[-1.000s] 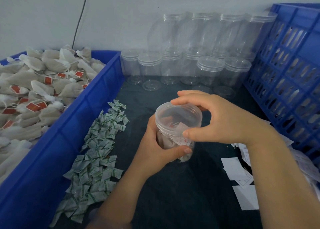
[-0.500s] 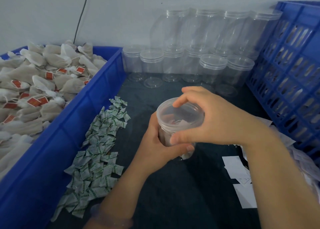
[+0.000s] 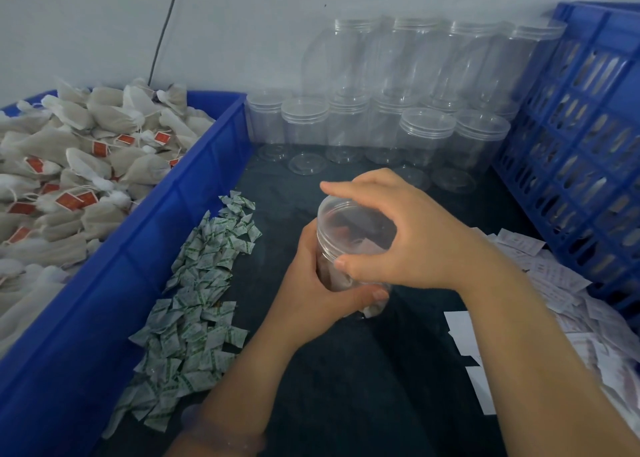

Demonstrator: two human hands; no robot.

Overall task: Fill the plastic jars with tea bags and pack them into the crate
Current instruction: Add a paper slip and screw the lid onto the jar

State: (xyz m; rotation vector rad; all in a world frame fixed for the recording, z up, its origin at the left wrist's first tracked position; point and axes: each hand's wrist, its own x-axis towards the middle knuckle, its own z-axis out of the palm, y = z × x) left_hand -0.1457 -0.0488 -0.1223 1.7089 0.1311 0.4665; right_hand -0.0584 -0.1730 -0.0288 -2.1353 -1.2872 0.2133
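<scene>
While atop lid (image 3: 346, 219), right hand (image 3: 410, 245) clawlike.

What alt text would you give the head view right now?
The left hand grips a clear filled jar while the right hand grips its lid. Blue bin of tea bags at left, empty jars behind, blue crate at right.

Packing workshop, tea-bag bin (image 3: 145, 242), stacked empty jars (image 3: 381, 124)

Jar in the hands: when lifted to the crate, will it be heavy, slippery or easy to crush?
Probably light: the jar seems to hold only tea bags. Its smooth clear wall may slip, though the left hand wraps it and the right hand grips the lid. Thin plastic likely flexes if squeezed.
</scene>
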